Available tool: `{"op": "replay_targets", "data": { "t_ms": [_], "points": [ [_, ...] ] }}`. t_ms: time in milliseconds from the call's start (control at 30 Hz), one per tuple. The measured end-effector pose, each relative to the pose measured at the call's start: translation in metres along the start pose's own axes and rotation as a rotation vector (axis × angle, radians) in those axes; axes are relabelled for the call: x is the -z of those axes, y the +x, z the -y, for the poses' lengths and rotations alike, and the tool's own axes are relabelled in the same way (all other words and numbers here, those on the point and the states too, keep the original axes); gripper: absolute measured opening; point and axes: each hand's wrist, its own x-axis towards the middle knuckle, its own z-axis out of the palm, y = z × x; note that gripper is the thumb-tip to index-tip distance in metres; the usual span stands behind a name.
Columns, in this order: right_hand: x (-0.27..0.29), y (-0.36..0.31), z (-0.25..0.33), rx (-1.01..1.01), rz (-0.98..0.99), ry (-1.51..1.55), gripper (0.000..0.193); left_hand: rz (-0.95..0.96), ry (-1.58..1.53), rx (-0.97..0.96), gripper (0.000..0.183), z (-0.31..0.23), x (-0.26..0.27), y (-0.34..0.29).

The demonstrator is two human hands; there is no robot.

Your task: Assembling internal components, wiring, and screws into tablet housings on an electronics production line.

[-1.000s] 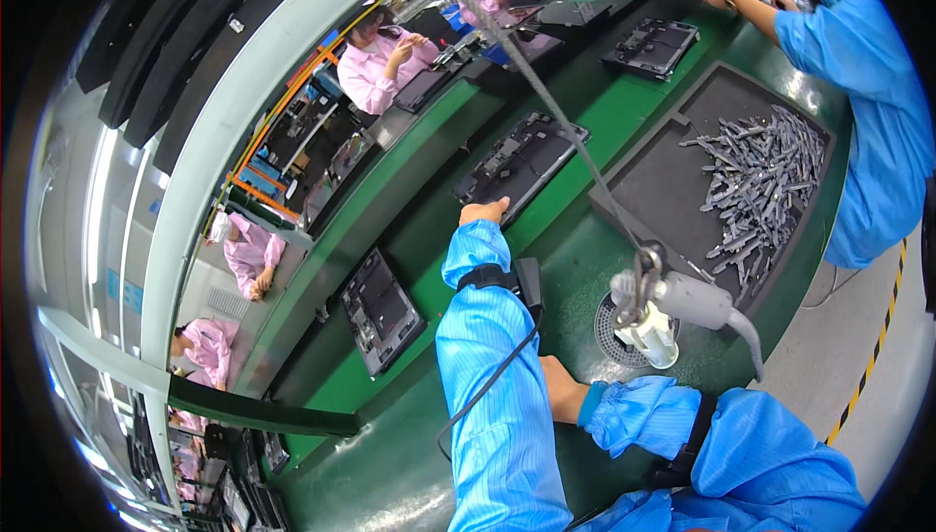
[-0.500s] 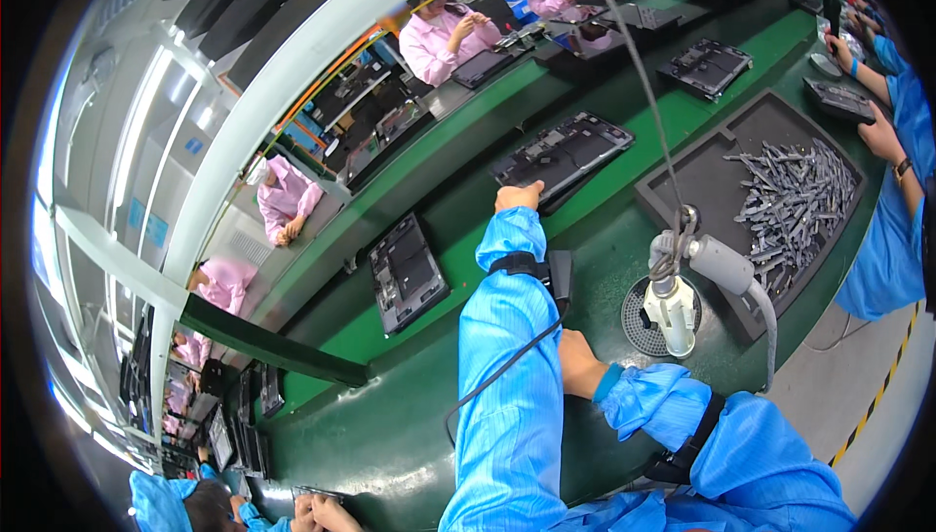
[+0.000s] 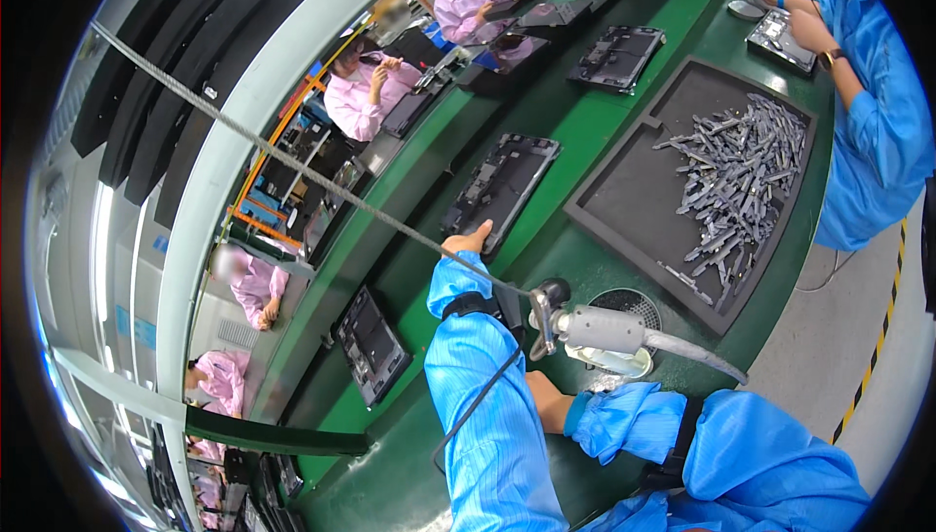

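My left hand [image 3: 470,239] is at the near end of a flat, dark tablet-like electronic housing [image 3: 507,186], open-faced, with parts showing inside. Its thumb lies along the housing's edge, and the other fingers are mostly out of sight; the hand looks closed on that end. My right hand [image 3: 548,401] is low beside my left forearm, whose blue sleeve hides its fingers, so its grip does not show. Just beyond the right hand hangs a grey cylindrical fitting [image 3: 603,327] with a hose and a pale nozzle.
A dark tray [image 3: 624,176] holds a heap of small grey strips [image 3: 736,176]. Similar housings [image 3: 370,347] [image 3: 617,56] lie along the green bench. A rope [image 3: 292,157] crosses the view to the fitting. A co-worker in blue [image 3: 877,113] works at the right; others in pink sit opposite.
The whole view has shifted and turned. My left hand stays at the housing's near end, its thumb now more stretched out. The hanging fitting appears lower and closer to my left forearm.
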Motion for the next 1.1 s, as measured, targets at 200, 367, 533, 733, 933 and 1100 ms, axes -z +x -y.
{"op": "replay_targets", "data": {
  "t_ms": [200, 367, 533, 733, 933, 1100],
  "points": [
    [0.003, 0.001, -0.005, -0.006, -0.059, 0.090, 0.015, -0.030, -0.144, 0.098, 0.085, -0.005, -0.004, 0.001],
    [0.024, 0.017, 0.030, -0.096, 0.267, -0.133, 0.016, -0.147, -0.420, 0.205, 0.073, 0.044, 0.011, 0.019],
    [0.034, 0.026, 0.060, -0.306, 0.258, -0.017, 0.018, -0.200, -0.846, 0.196, 0.043, 0.110, 0.034, -0.027],
    [0.021, 0.026, -0.008, -0.675, -0.324, 0.578, 0.061, 0.092, -1.297, 0.130, 0.023, 0.120, 0.011, -0.161],
    [0.055, 0.042, 0.024, -0.792, -0.362, 0.858, 0.073, 0.006, -1.674, 0.233, 0.022, 0.120, -0.028, -0.322],
    [0.053, 0.045, 0.026, -0.617, 0.015, 0.723, 0.047, 0.571, -1.713, 0.185, 0.027, 0.135, -0.043, -0.396]
  ]
}}
